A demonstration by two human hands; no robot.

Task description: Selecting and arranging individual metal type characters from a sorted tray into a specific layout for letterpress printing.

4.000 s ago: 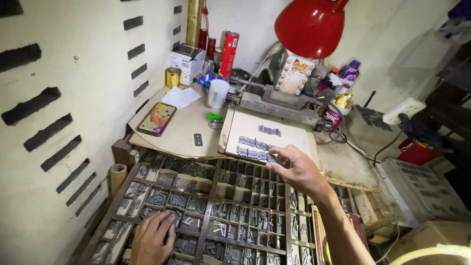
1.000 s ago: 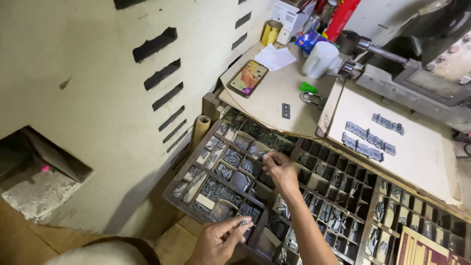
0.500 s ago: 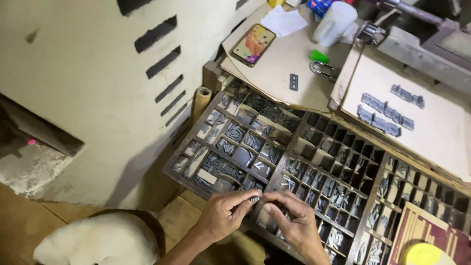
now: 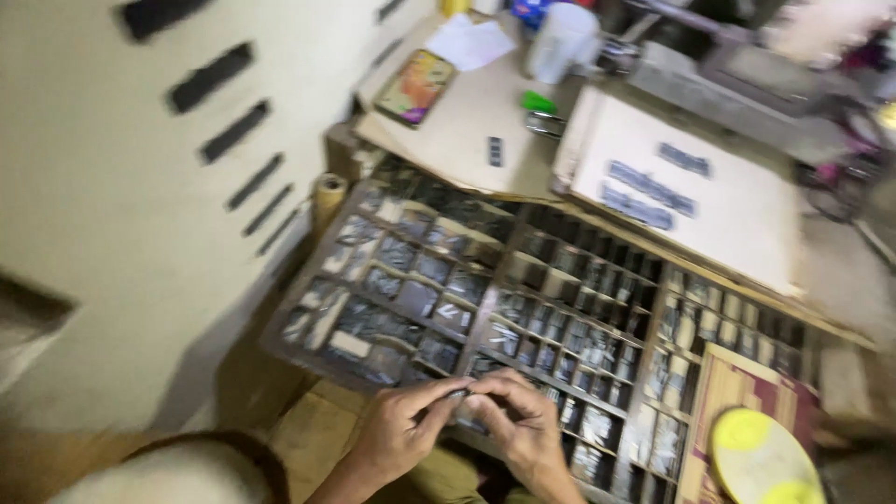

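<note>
My left hand and my right hand meet at the near edge of a wooden type case with many small compartments full of grey metal type pieces. Both hands pinch a small metal type piece between their fingertips, just above the case's front row. The frame is blurred by motion, so the piece's shape is unclear.
A tilted pale board with rows of set type lies behind the case. On the cardboard-covered bench sit a phone, a white cup, a green object and paper. A yellow round thing rests at lower right. A slotted white wall stands left.
My right hand came back from the middle of the case to my left hand at the near edge; both now pinch a piece together. The view swung slightly right.
</note>
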